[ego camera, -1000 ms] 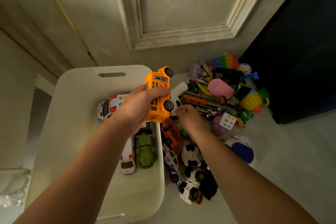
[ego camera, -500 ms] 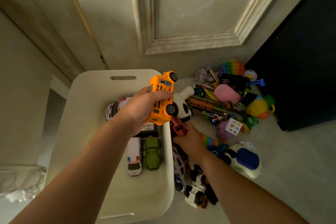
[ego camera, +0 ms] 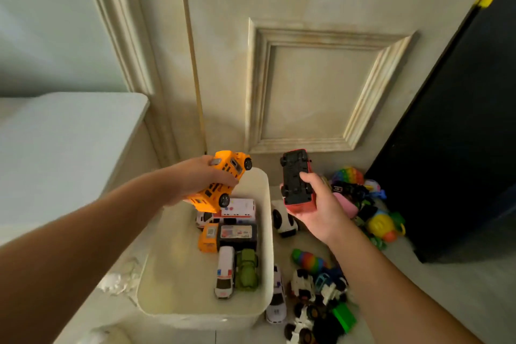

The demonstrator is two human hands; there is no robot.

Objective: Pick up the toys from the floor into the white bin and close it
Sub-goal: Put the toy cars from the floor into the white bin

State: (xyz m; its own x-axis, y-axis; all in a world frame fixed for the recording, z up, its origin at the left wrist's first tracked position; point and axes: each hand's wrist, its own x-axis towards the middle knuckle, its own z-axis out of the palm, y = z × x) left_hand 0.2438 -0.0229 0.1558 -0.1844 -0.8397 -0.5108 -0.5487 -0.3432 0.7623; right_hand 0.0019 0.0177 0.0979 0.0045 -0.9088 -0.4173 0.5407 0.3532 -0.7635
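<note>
The open white bin (ego camera: 266, 232) stands on the floor with several toy vehicles inside, among them a white ambulance (ego camera: 224, 271) and a green truck (ego camera: 246, 269). My left hand (ego camera: 195, 179) grips an orange toy bus (ego camera: 223, 184) above the bin's far end. To the right of the bin, my right hand (ego camera: 315, 207) holds a red toy car (ego camera: 297, 179) upside down, its black underside facing me. More toys lie on the floor right of the bin: a white car (ego camera: 283, 222), a rainbow slug (ego camera: 310, 261) and black-and-white trucks (ego camera: 310, 307).
A panelled cream door (ego camera: 321, 86) rises behind the bin. A dark cabinet (ego camera: 458, 148) stands at the right, with colourful toys (ego camera: 382, 225) heaped against its base. A pale flat surface (ego camera: 64, 142) fills the left. Crumpled white material (ego camera: 120, 279) lies by the bin's left side.
My right hand has picked the red car off the floor and raised it beside the bin. The left hand still holds the orange bus over the bin. The view has tilted up.
</note>
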